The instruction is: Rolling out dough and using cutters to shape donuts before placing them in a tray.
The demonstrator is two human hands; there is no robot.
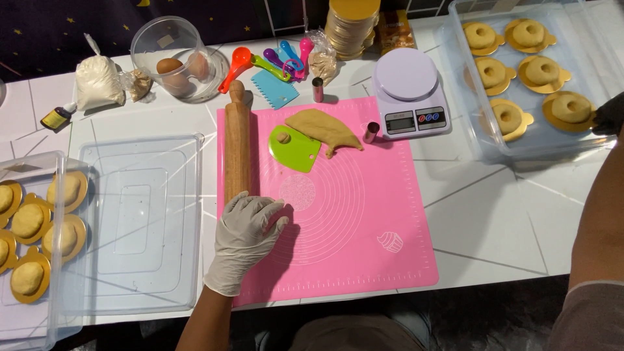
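One pink mat (364, 214) on white tiled counter (494, 221); dark starry backdrop (58, 32).

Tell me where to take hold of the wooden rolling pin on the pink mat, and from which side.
Take the rolling pin around its thick barrel, from above. It lies flat, lengthwise along the pink mat's left edge; the left hand already covers its near end, and the far handle is narrow.

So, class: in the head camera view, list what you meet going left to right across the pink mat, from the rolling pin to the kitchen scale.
Wooden rolling pin with the gloved left hand on its near end → green scraper → flattened dough piece → small metal cutter → kitchen scale.
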